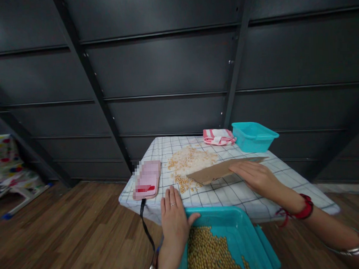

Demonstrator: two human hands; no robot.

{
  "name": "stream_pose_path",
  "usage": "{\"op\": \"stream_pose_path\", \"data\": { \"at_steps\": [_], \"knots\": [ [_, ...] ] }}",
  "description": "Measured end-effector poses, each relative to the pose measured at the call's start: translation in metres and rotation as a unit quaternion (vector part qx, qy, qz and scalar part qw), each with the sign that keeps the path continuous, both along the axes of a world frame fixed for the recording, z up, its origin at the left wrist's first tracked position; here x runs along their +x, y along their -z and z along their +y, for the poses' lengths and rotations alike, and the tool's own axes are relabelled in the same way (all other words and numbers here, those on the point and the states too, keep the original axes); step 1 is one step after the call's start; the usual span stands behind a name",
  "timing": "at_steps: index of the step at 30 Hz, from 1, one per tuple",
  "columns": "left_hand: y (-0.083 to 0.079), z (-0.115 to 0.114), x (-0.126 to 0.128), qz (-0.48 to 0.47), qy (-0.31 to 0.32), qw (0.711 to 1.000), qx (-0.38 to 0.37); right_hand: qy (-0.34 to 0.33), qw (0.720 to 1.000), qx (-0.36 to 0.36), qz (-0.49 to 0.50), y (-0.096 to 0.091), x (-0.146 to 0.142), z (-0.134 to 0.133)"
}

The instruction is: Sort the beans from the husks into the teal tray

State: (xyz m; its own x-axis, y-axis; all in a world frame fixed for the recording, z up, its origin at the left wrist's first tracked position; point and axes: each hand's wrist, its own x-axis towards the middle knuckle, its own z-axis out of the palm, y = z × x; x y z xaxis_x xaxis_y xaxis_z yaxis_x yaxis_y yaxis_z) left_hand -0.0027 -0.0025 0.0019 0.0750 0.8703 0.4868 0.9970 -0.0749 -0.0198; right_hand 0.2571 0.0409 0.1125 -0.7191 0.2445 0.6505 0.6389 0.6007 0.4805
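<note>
My left hand (174, 218) grips the far left rim of a teal tub (231, 223) half full of yellow beans (208, 254), held at the table's near edge. My right hand (255, 176) presses flat on a strip of brown cardboard (219, 170) lying across the checked tablecloth (229, 191). The cardboard's left end touches a spread of loose beans and pale dust (188, 164) in the middle of the table.
A pink phone case (147, 179) with a black strap lies at the table's left edge. At the back stand an empty teal tub (252, 136) and a folded pink-and-white cloth (218, 136). Dark metal wall behind; wooden floor around; colourful fabric (5, 166) far left.
</note>
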Motion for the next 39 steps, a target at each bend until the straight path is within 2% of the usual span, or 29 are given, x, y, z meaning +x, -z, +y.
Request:
{"op": "stream_pose_path", "data": {
  "at_steps": [7,13,16,21,25,33,39],
  "knots": [
    [-0.001,0.002,-0.002,0.001,0.001,1.000,-0.001,-0.016,0.999,-0.027,0.009,-0.002,0.015,-0.024],
    [-0.001,0.001,-0.002,0.009,-0.003,1.000,0.001,0.008,1.000,0.010,0.023,0.000,0.007,-0.004],
    [0.001,0.001,-0.002,0.010,0.001,1.000,0.006,0.004,1.000,0.002,0.012,0.003,0.002,0.004],
    [0.003,0.002,-0.003,-0.002,0.007,1.000,0.003,-0.022,0.999,-0.032,0.006,0.004,0.009,-0.012],
    [0.003,0.002,-0.003,-0.001,0.003,1.000,-0.001,-0.018,0.999,-0.028,0.003,0.001,0.017,-0.024],
    [-0.003,0.001,-0.001,-0.002,-0.005,1.000,-0.010,0.006,1.000,0.018,0.013,0.000,0.002,-0.002],
    [-0.003,0.001,-0.002,-0.008,-0.003,1.000,-0.016,-0.002,1.000,0.004,-0.008,0.007,0.006,-0.017]
  ]
}}
